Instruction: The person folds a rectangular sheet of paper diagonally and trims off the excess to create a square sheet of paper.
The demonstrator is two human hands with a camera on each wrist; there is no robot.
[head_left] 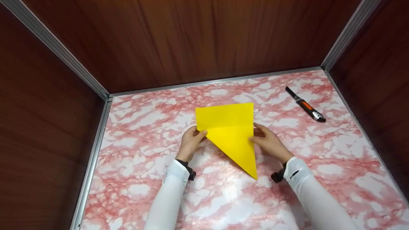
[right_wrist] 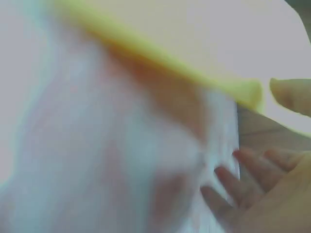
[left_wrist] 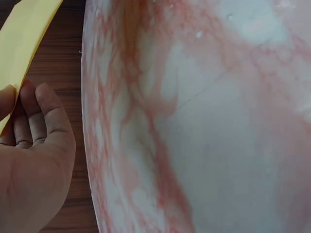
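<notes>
A yellow sheet of paper [head_left: 228,127] is held up over the table, its lower left side a slanting edge that runs down to a point at the lower right. A faint crease crosses it at about mid height. My left hand [head_left: 190,142] pinches its left corner, thumb on the near face; the left wrist view shows the fingers [left_wrist: 56,114] curled behind the edge. At the right edge my right hand [head_left: 271,143] holds the paper with the thumb on the near face. In the right wrist view several fingers [right_wrist: 252,187] spread out below the paper.
A black utility knife [head_left: 308,108] with an orange inset lies at the back right of the red-and-white marbled table [head_left: 143,134]. Brown wood-grain panels [head_left: 179,41] with metal edging rise behind and at both sides.
</notes>
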